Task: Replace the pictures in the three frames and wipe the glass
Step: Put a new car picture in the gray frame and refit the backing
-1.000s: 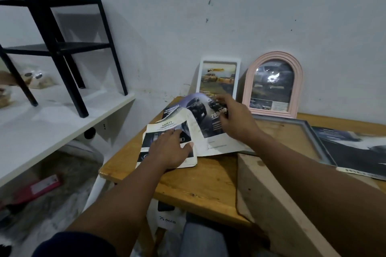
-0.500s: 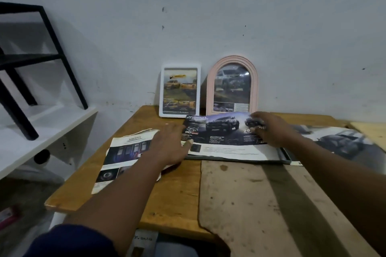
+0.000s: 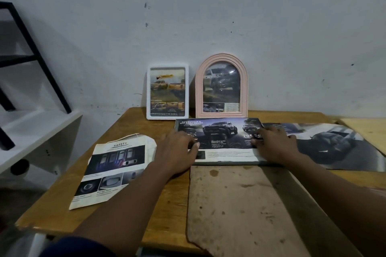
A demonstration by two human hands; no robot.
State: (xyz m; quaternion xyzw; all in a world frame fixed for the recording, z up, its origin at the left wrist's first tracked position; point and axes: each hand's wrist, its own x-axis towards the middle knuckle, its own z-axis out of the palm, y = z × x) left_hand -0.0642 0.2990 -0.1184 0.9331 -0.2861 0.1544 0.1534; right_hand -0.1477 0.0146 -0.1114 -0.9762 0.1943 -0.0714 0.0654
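A grey rectangular frame (image 3: 217, 163) lies flat on the wooden table (image 3: 117, 185). A dark car picture (image 3: 221, 133) lies in it. My left hand (image 3: 177, 148) presses flat on the picture's left end, fingers spread. My right hand (image 3: 273, 144) presses on its right end. A white frame (image 3: 167, 92) and a pink arched frame (image 3: 221, 85) stand upright against the wall behind, each with a car picture inside. A loose "Safety" page (image 3: 112, 169) lies to the left of my left hand.
A brown backing board (image 3: 240, 210) lies in front of the grey frame, reaching the table's near edge. A large dark car poster (image 3: 330, 146) lies on the right. A white shelf (image 3: 31, 131) with a black metal rack (image 3: 31, 56) stands at the left.
The view has swung right and steadied. The car picture has been flattened into the grey frame, and my left hand has left the "Safety" page for the picture's left end.
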